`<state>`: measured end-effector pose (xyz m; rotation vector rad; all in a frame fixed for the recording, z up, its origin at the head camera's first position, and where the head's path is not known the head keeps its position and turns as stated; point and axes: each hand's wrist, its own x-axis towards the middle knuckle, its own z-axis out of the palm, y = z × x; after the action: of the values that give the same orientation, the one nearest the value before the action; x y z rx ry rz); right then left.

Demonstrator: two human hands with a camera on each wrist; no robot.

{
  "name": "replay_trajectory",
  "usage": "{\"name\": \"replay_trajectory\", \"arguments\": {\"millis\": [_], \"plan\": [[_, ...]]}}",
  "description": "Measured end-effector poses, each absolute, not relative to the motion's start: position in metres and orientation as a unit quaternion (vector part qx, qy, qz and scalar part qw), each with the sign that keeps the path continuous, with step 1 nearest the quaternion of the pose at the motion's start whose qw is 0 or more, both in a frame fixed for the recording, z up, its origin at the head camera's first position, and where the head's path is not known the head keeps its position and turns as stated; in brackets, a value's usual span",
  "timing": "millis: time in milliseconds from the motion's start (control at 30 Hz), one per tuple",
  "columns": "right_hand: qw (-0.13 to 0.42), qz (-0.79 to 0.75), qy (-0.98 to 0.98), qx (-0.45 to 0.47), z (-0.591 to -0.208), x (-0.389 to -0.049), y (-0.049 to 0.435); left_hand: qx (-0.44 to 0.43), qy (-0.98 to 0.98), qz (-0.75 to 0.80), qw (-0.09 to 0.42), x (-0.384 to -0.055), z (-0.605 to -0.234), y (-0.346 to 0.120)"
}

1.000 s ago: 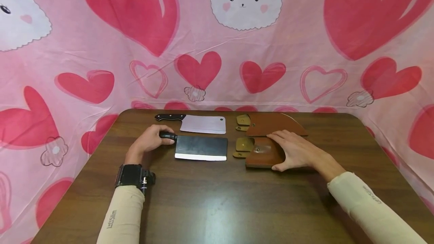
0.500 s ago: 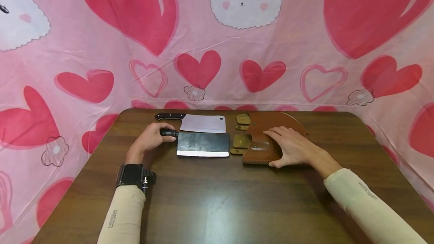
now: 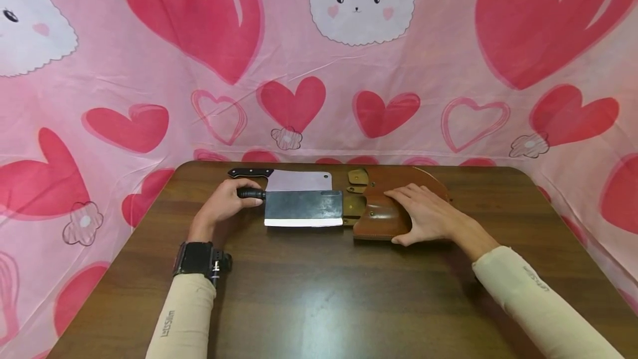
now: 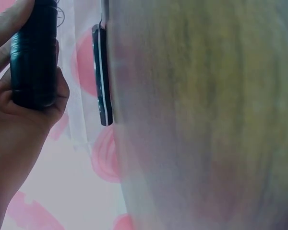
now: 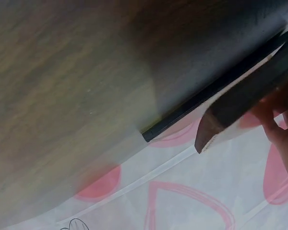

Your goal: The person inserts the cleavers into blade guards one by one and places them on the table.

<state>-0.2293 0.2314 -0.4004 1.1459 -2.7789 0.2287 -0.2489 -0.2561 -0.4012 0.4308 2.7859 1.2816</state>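
My left hand (image 3: 219, 204) grips the black ridged handle of a cleaver (image 3: 304, 206) with a dark blade and a bright edge. The handle (image 4: 34, 57) fills the palm in the left wrist view. Opposite, my right hand (image 3: 426, 218) holds a brown leather knife sheath (image 3: 379, 225) between thumb and fingers, its flap tabs toward the blade. The blade's end overlaps those tabs in the head view. From the right wrist, the held sheath (image 5: 240, 98) shows raised and tilted above the tabletop.
Behind the held cleaver lies a second cleaver (image 3: 296, 179), silver with a riveted black handle. Another brown sheath (image 3: 391, 179) with tan tabs lies flat behind the held one. All are on a wooden table (image 3: 309, 292) before a pink heart-patterned cloth (image 3: 433, 60).
The held cleaver has moved right and slightly away, its blade end now over the sheath's tabs. My right hand has brought the sheath a little left and up, toward the blade.
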Motion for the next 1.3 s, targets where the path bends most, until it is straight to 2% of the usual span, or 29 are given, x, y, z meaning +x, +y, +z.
{"name": "replay_trajectory", "arguments": {"millis": [367,867,1300], "plan": [[0.039,0.102,-0.925,0.364,-0.4,-0.23,0.228,0.142,0.898,0.415,0.015,-0.248,-0.401,-0.251],[0.041,0.112,-0.926,0.359,-0.397,-0.232,0.225,0.125,0.898,0.422,0.019,-0.246,-0.395,-0.242],[0.022,0.122,-0.926,0.355,-0.397,-0.235,0.223,0.112,0.9,0.42,0.026,-0.247,-0.39,-0.239]]}}
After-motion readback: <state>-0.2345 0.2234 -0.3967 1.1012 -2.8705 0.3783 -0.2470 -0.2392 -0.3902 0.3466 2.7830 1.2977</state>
